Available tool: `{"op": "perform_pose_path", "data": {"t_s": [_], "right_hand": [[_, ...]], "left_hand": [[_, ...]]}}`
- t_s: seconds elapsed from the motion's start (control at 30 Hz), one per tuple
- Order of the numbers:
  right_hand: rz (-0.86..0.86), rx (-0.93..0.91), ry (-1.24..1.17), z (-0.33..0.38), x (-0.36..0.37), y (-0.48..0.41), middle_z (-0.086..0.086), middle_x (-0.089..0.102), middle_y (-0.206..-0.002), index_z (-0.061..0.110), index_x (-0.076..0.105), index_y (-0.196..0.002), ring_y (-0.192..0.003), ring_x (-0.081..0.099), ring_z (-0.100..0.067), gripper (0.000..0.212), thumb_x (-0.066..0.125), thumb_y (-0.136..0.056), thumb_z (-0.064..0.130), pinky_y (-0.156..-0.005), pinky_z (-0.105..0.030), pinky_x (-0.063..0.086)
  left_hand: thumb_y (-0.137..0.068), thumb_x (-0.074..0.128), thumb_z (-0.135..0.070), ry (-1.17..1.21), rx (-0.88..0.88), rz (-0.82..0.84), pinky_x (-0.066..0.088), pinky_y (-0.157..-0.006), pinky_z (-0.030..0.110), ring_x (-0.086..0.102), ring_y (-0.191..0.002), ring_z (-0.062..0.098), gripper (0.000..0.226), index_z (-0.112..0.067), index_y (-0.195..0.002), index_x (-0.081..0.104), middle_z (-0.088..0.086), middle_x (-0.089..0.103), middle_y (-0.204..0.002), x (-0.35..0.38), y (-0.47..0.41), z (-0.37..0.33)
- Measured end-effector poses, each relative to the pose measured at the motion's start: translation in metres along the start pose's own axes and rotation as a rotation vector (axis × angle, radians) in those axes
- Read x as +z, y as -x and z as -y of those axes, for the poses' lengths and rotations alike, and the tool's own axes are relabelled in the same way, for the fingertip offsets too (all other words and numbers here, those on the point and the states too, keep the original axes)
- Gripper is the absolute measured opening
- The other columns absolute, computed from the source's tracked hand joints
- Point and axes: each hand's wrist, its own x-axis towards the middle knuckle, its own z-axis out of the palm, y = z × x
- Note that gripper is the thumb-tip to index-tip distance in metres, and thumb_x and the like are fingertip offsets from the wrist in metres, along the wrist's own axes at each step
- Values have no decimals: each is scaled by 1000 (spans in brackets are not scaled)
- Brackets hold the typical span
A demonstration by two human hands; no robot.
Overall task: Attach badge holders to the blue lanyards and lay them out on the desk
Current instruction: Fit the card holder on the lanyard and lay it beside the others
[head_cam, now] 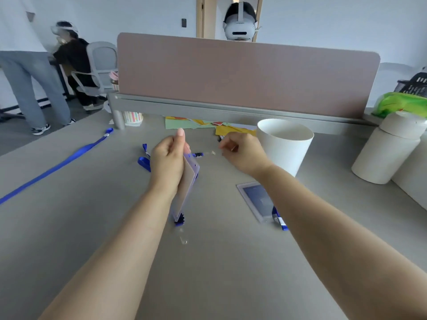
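Badge holder (188, 181) held on edge over a grey desk (92, 227) by the left hand (167, 162)

The holder is clasped near its upper end between the thumb and curled fingers, and a small blue and black clip (179, 221) is seen at its lower end. The right hand (242, 153) is raised just beside it with fingers curled; whether anything is pinched cannot be told. A second holder (256, 199) is laid flat under the right forearm, and a long blue lanyard (57, 165) is stretched out at far left. The holder is judged light, thin, smooth and slightly bendable, so it is best taken by its edges near the slot, and the limp lanyard by its clip
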Motion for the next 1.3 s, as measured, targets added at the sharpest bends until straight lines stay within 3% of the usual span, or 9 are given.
{"op": "perform_pose_path", "data": {"t_s": [0.27,0.4,0.47,0.57,0.7,0.8,0.9,1.13,1.3], "right_hand": [[631,-65,4,32,65,43,-3,61,-100,20,70,-103,-83,53,-11,33,58,-80,0,-80,-21,44],[749,-111,89,42,74,48,-12,57,-102,21,70,-107,-93,53,-22,36,59,-79,2,-93,-35,45],[776,-118,81,46,76,50,-9,61,-97,18,72,-104,-92,54,-22,30,63,-79,5,-91,-31,44],[699,-138,99,48,83,48,11,53,-86,17,72,-100,-92,48,-10,23,66,-79,12,-88,-23,42],[575,-167,180,41,93,45,3,57,-111,25,67,-108,-106,48,-16,29,64,-80,16,-91,-21,37],[656,-233,45,46,94,47,1,63,-105,19,70,-105,-95,52,-10,29,68,-77,11,-84,-13,38],[703,-206,34,46,97,48,-1,67,-106,16,73,-99,-94,55,-10,22,68,-78,12,-86,-19,42],[363,-162,28,30,89,48,-2,66,-88,9,67,-92,-79,53,-13,14,55,-88,14,-76,-19,41],[176,-51,-89,21,57,47,-1,59,-71,12,63,-82,-63,50,-14,14,51,-90,14,-58,-14,38]], "left_hand": [[-94,45,-37,-151,46,-37,34,-49,5,45,-46,-3,46,-19,-52,46,-14,52,-43,-65,1,17],[-94,46,-36,-229,60,-2,34,-50,5,47,-47,-4,44,-18,-54,48,-6,50,-52,-77,9,18],[-94,47,-35,-253,63,29,35,-51,4,47,-47,-5,43,-17,-55,48,-6,51,-54,-80,12,18],[-93,47,-34,-278,73,61,36,-54,3,49,-51,-6,41,-17,-56,50,-7,56,-59,-86,16,19],[-93,47,-36,-306,86,59,36,-57,5,50,-55,-4,41,-19,-56,50,-7,58,-61,-93,16,22],[-93,48,-35,-313,97,55,37,-58,7,49,-54,-2,38,-21,-58,51,-8,57,-61,-96,15,25],[-92,49,-35,-315,85,42,38,-58,6,52,-57,-2,34,-23,-61,52,-11,58,-63,-95,14,26],[-90,54,-31,-304,120,71,38,-57,4,53,-56,-10,28,-23,-67,38,-5,57,-65,-85,19,25],[-90,55,-28,-357,201,197,34,-52,11,43,-51,1,29,-13,-65,49,-8,46,-52,-66,24,20]]}}
